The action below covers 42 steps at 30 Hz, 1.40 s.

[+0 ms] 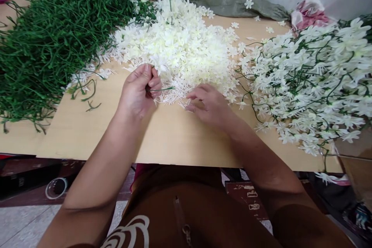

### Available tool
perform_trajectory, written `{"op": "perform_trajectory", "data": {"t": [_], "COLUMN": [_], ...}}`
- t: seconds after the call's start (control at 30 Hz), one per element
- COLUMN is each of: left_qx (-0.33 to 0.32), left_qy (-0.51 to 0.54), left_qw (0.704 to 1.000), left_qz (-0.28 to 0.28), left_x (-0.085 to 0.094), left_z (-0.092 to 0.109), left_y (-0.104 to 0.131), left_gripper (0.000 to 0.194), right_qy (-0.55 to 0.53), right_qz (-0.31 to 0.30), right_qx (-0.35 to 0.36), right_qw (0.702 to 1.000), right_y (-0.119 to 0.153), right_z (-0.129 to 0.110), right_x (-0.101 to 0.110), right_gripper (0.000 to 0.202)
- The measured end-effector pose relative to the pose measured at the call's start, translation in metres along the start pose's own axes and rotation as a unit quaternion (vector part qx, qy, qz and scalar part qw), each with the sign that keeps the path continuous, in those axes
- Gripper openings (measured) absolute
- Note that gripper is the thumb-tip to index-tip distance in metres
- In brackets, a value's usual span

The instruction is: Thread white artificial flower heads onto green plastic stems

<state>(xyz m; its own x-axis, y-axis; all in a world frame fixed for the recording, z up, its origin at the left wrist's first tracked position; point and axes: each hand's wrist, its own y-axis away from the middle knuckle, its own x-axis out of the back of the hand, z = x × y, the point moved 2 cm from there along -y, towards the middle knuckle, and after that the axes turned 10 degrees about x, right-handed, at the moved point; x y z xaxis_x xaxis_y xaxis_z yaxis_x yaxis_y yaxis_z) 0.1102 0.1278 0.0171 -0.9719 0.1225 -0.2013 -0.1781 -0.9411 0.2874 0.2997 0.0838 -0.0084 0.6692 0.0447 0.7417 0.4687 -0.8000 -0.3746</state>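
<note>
L hand [139, 91] w/ green stem [162, 89], R hand [207, 104] at loose-blossom pile [180, 46]

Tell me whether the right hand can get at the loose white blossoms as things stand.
Probably yes. The right hand lies on the table at the edge of the pile of loose white blossoms, fingers touching its nearest petals, nothing between them.
</note>
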Motion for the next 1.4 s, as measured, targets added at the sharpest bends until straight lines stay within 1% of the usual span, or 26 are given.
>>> {"op": "perform_trajectory", "data": {"t": [0.1, 0.13, 0.17, 0.23, 0.3, 0.37, 0.43, 0.6, 0.7, 0.73, 0.8, 0.87, 0.97, 1.03, 1.13, 1.2, 1.3, 1.4], "left_qx": [0.002, 0.004, 0.006, 0.009, 0.011, 0.018, 0.025, 0.009, -0.003, -0.008, -0.019, -0.026, -0.033, -0.034, -0.037, -0.039, -0.033, -0.018], "left_qy": [0.028, 0.036, 0.041, 0.045, 0.043, 0.027, 0.003, -0.001, -0.036, -0.055, -0.088, -0.107, -0.122, -0.131, -0.141, -0.141, -0.128, -0.127], "left_qw": [1.0, 0.999, 0.999, 0.998, 0.997, 0.997, 0.997, 0.996, 0.997, 0.997, 0.994, 0.99, 0.986, 0.984, 0.984, 0.984, 0.984, 0.982], "left_qz": [-0.01, -0.019, -0.029, -0.051, -0.065, -0.068, -0.068, -0.085, -0.067, -0.062, -0.065, -0.083, -0.11, -0.115, -0.104, -0.105, -0.124, -0.138], "left_x": [0.004, 0.004, 0.004, 0.003, 0.002, 0.001, 0.0, -0.002, -0.003, -0.003, -0.006, -0.009, -0.016, -0.019, -0.02, -0.02, -0.02, -0.021], "left_z": [0.0, -0.001, -0.002, -0.005, -0.007, -0.009, -0.01, -0.014, -0.019, -0.02, -0.023, -0.026, -0.03, -0.032, -0.033, -0.033, -0.033, -0.034], "left_y": [0.0, -0.001, -0.001, -0.001, -0.002, -0.002, -0.001, -0.002, -0.003, -0.003, -0.003, -0.003, -0.001, 0.0, -0.001, -0.001, -0.001, 0.0], "left_gripper": [0.038, 0.037, 0.037, 0.037, 0.037, 0.036, 0.038, 0.046, 0.042, 0.042, 0.042, 0.042, 0.04, 0.038, 0.037, 0.039, 0.042, 0.044], "right_qy": [0.117, 0.134, 0.141, 0.134, 0.111, 0.086, 0.068, 0.04, -0.028, -0.063, -0.135, -0.198, -0.26, -0.278, -0.286, -0.298, -0.323, -0.314], "right_qz": [-0.105, -0.124, -0.13, -0.101, -0.043, 0.01, 0.044, 0.093, 0.115, 0.123, 0.131, 0.132, 0.137, 0.145, 0.143, 0.129, 0.107, 0.099], "right_qx": [0.016, 0.014, 0.011, 0.002, -0.009, -0.019, -0.03, -0.043, -0.049, -0.052, -0.053, -0.054, -0.078, -0.106, -0.131, -0.13, -0.12, -0.112], "right_qw": [0.987, 0.983, 0.981, 0.986, 0.993, 0.996, 0.996, 0.994, 0.992, 0.989, 0.981, 0.97, 0.953, 0.944, 0.938, 0.937, 0.933, 0.937], "right_y": [-0.001, -0.001, -0.001, -0.001, 0.0, 0.001, 0.003, 0.006, 0.005, 0.003, 0.0, -0.004, -0.008, -0.008, -0.006, -0.006, -0.006, -0.006], "right_z": [-0.002, -0.002, -0.001, 0.001, 0.006, 0.011, 0.017, 0.023, 0.016, 0.012, 0.003, -0.006, -0.012, -0.012, -0.009, -0.008, -0.006, -0.005], "right_x": [-0.009, -0.01, -0.011, -0.008, -0.003, 0.003, 0.008, 0.017, 0.016, 0.015, 0.009, 0.003, -0.004, -0.007, -0.01, -0.01, -0.009, -0.008], "right_gripper": [0.005, 0.009, 0.014, 0.017, 0.014, 0.01, 0.006, 0.007, 0.001, 0.005, 0.015, 0.025, 0.035, 0.038, 0.041, 0.042, 0.04, 0.038]}}
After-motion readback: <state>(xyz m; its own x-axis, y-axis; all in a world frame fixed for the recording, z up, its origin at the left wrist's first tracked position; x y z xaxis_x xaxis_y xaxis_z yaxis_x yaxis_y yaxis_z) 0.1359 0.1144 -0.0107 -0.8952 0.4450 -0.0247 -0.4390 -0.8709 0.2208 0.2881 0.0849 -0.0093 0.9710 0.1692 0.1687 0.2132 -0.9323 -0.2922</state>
